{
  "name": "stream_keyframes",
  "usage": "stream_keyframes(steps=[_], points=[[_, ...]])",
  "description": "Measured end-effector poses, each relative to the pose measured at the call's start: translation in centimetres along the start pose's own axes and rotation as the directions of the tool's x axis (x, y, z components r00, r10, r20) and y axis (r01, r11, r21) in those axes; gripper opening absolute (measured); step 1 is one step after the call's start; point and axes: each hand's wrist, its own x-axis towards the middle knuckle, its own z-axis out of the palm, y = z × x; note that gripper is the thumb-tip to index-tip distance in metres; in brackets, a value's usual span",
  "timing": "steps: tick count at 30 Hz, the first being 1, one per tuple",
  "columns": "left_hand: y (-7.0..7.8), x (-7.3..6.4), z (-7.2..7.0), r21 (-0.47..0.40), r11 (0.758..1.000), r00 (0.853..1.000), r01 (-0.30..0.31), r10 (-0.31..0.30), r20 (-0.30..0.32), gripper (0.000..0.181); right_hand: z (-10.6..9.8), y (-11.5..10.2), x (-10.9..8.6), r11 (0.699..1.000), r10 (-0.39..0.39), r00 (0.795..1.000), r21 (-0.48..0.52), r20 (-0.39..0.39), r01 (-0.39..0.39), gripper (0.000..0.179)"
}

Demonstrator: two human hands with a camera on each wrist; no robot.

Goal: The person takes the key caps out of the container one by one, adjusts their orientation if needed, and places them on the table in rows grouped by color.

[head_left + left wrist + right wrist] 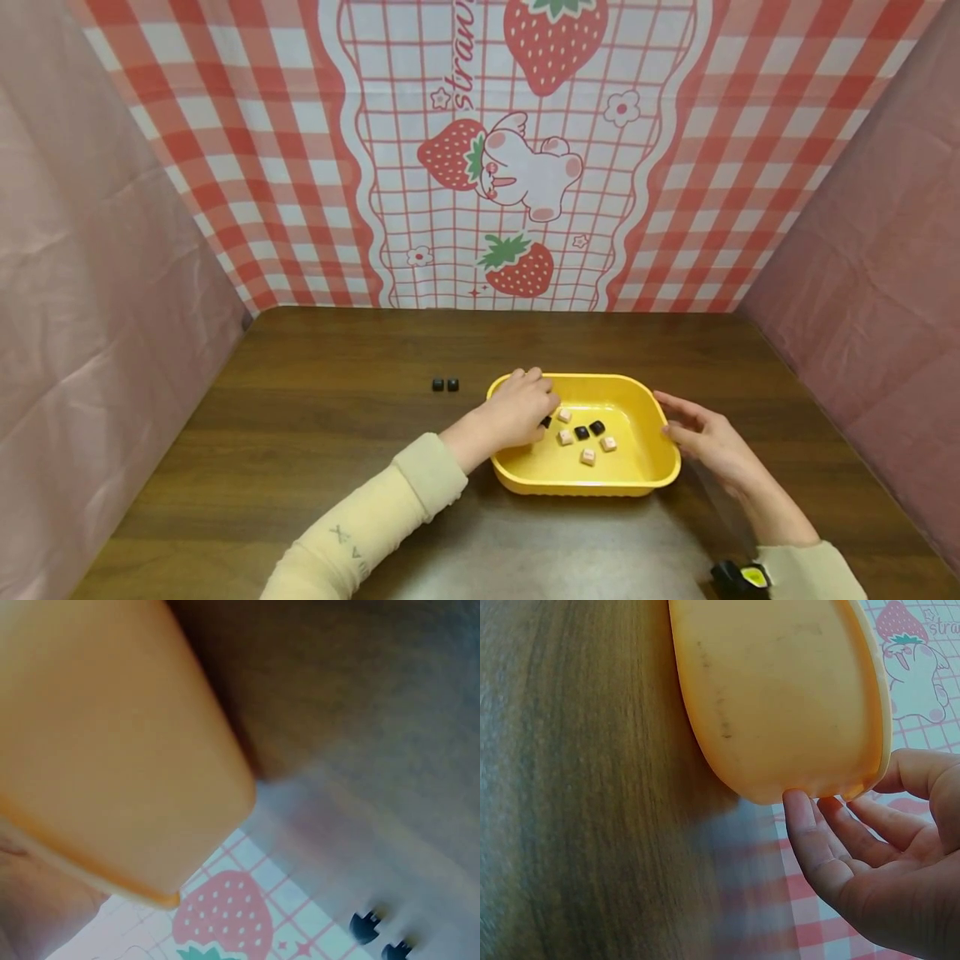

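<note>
A yellow plastic tray (pixel 585 485) stands on the table with its rim up. Inside lie several pale keycaps (pixel 588 457) and two black keycaps (pixel 581 432) near the middle. My left hand (pixel 522 407) reaches over the tray's left side, its thumb and fingers around another black keycap (pixel 546 422), partly hidden by them. At the opposite end, my right hand (pixel 708 437) grips the tray, thumb over the rim; in the right wrist view its fingers (pixel 801 814) touch the outer wall.
Two black keycaps (pixel 446 385) sit side by side on the brown wooden table (pixel 337 417), left of the tray. Behind hangs a red-and-white checked cloth (pixel 285 167) with strawberries. Pink cloths (pixel 97 250) close both sides. A dark object (pixel 731 578) is near the right sleeve.
</note>
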Motion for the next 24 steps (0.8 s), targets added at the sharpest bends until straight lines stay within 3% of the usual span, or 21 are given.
stream_keyframes(steps=[11, 24], points=[[-0.8, -1.7, -1.9, -0.024, 1.000, 0.999, 0.003, -0.004, -0.034, 0.020, 0.0, 0.1, 0.0, 1.000, -0.009, 1.000, 0.008, 0.001, 0.009, 0.060], [-2.9, -3.7, -3.7, -0.049, 0.998, 0.996, 0.026, -0.030, -0.089, 0.026, -0.1, 0.2, 0.2, 1.000, -0.004, 1.000, 0.008, 0.002, 0.004, 0.060]])
